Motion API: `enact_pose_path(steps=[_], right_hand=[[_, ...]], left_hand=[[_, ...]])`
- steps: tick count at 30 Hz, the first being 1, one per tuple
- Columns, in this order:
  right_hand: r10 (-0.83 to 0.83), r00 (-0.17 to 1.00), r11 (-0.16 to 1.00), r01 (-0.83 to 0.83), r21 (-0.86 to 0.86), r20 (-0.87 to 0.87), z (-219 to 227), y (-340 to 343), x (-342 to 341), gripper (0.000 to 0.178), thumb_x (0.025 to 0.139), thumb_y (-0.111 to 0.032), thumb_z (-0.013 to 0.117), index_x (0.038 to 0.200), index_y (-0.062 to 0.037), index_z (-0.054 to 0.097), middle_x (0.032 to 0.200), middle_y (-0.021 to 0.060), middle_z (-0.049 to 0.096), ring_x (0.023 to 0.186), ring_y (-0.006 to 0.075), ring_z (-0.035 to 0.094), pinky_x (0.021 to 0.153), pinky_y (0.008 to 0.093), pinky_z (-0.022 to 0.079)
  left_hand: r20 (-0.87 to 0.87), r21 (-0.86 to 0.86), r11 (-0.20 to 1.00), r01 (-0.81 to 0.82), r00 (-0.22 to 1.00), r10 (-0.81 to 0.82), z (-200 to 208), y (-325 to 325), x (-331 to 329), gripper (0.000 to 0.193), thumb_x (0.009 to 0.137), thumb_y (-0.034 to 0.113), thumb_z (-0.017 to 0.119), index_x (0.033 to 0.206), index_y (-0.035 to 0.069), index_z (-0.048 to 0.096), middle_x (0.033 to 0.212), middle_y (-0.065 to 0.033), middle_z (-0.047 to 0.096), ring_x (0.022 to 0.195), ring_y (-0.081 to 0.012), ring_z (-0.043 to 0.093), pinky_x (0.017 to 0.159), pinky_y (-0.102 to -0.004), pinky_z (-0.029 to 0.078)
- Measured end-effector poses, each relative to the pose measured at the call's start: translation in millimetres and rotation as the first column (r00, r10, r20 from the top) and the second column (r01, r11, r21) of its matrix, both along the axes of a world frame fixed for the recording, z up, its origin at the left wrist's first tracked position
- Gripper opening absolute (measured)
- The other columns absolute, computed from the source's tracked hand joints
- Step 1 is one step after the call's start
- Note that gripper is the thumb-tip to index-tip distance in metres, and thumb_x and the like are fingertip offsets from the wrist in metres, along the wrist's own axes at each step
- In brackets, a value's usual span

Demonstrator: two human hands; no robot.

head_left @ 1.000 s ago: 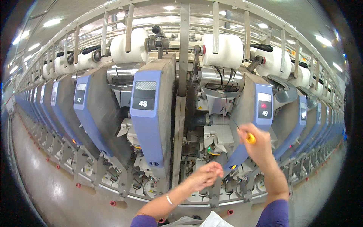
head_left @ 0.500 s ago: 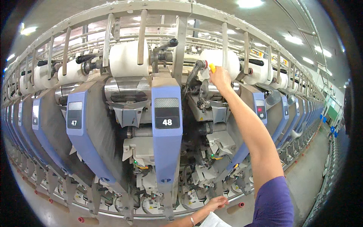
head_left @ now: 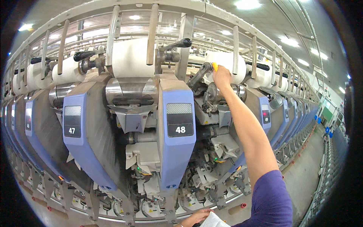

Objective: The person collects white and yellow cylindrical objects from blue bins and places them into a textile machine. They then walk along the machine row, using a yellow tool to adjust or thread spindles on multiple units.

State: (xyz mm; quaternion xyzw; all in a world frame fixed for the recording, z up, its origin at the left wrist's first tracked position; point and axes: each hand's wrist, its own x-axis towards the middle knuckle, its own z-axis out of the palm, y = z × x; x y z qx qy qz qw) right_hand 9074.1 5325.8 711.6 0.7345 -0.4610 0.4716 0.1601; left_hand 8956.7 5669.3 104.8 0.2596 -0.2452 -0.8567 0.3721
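Observation:
My right hand [head_left: 222, 76] reaches up to the winding machine, its fingers closed around a small yellow piece [head_left: 215, 67] whose full shape is hidden. The yellow piece is against the end of a grey cradle arm [head_left: 201, 72], beside a white yarn package [head_left: 236, 65]. Under that package is a metal drum [head_left: 214, 93]. Low in front of me is my left hand [head_left: 199, 216], fingers loosely extended, apparently holding nothing. It is beside a white cloth-like item [head_left: 214, 220], partly cut off by the lower edge.
Blue-fronted winding units [head_left: 177, 140] stand in a row to both sides. A grey rail [head_left: 166, 6] with hanging bars [head_left: 152, 36] crosses overhead. Another white package [head_left: 130, 58] sits to the left, near a black handle [head_left: 181, 43]. An aisle floor [head_left: 302, 181] runs along the right.
My view has shifted closer to the units. My right hand stays at the cradle arm with the yellow piece, now nearer the arm's end. My left hand has dropped lower in view.

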Motion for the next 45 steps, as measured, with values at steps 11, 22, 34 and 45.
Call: enact_pose_path(steps=[11,22,34,45], right_hand=[[-0.011,-0.010,-0.039,-0.999,-0.010,1.000,-8.5,30.2,-45.6,0.025,0.096,-0.008,0.048,0.118,0.0023,0.054,0.063,-0.0042,0.045,0.043,0.0022,0.034,0.036,0.0158,0.028],[0.624,-0.556,-0.485,-0.827,-0.286,0.549,-165.3,201.8,-382.8,0.016,0.095,-0.019,0.054,0.079,-0.0160,0.052,0.048,-0.0002,0.047,0.030,0.0091,0.036,0.030,0.0237,0.030],[-0.134,0.612,0.131,-0.769,0.626,0.780,-334.1,258.0,-569.6,0.011,0.085,-0.011,0.064,0.079,-0.0068,0.055,0.062,0.0006,0.052,0.053,0.0127,0.051,0.046,0.0255,0.039],[0.381,0.920,0.662,-0.199,0.722,-0.096,-424.7,76.6,-373.7,0.026,0.082,-0.024,0.065,0.106,-0.0135,0.066,0.095,0.0158,0.067,0.085,0.0360,0.065,0.074,0.0472,0.051]], left_hand=[[0.172,0.058,0.998,-0.029,0.985,0.019,-38.8,8.6,19.2,0.026,0.092,0.028,0.063,0.111,0.009,0.061,0.098,-0.0003,0.067,0.076,-0.0059,0.058,0.067,-0.0167,0.043],[0.814,-0.284,0.955,0.087,0.549,0.192,32.9,-6.2,51.9,0.032,0.089,0.036,0.063,0.110,0.012,0.065,0.095,-0.0087,0.069,0.086,-0.0239,0.064,0.075,-0.0408,0.048],[-0.133,-0.979,-0.177,-0.104,-0.333,0.933,410.7,-158.9,93.6,0.017,0.093,0.014,0.056,0.099,0.001,0.065,0.096,-0.0136,0.066,0.091,-0.0273,0.063,0.083,-0.0369,0.049],[0.247,-0.947,0.130,-0.293,-0.407,0.879,555.3,-366.9,198.7,0.026,0.087,0.028,0.067,0.091,0.003,0.072,0.083,-0.0038,0.066,0.073,-0.0146,0.055,0.067,-0.0292,0.043]])
